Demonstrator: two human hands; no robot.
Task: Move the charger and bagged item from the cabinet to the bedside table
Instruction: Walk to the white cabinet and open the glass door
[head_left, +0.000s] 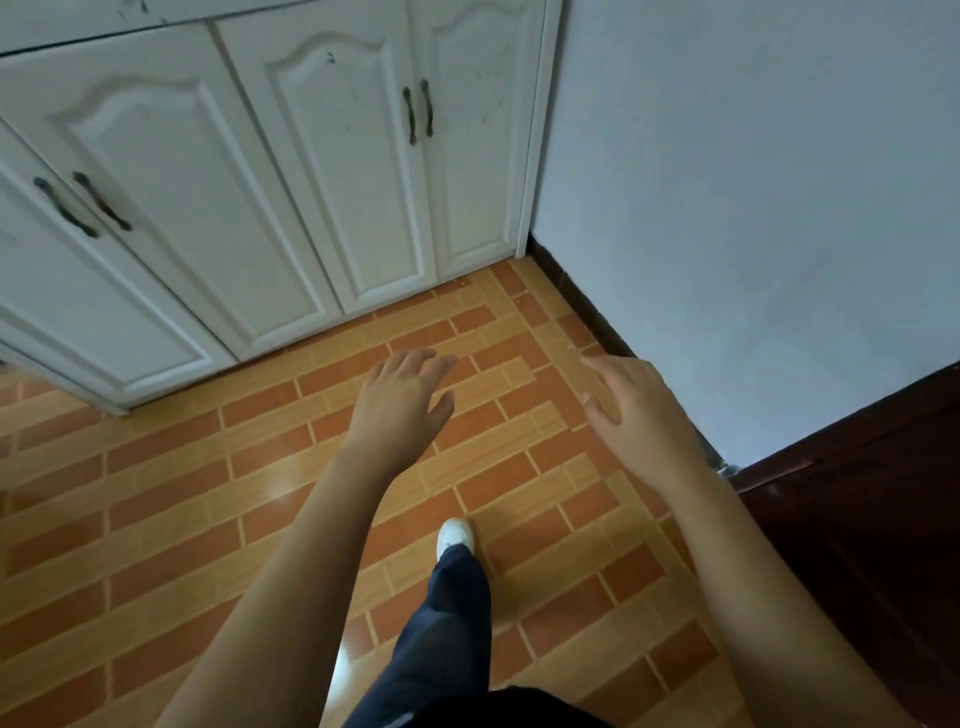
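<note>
Both sets of fingers are spread and empty: the left hand (400, 400) and right hand (631, 410) hover over the tiled floor (156, 499), short of the white cabinet (260, 182), whose doors are all shut. The charger and bagged item are not visible; presumably they sit behind those doors or on the top, cut off at the upper edge. A sound approach is to reach for the right pair of handles (418, 111) and pull squarely. The bedside table cannot be made out.
</note>
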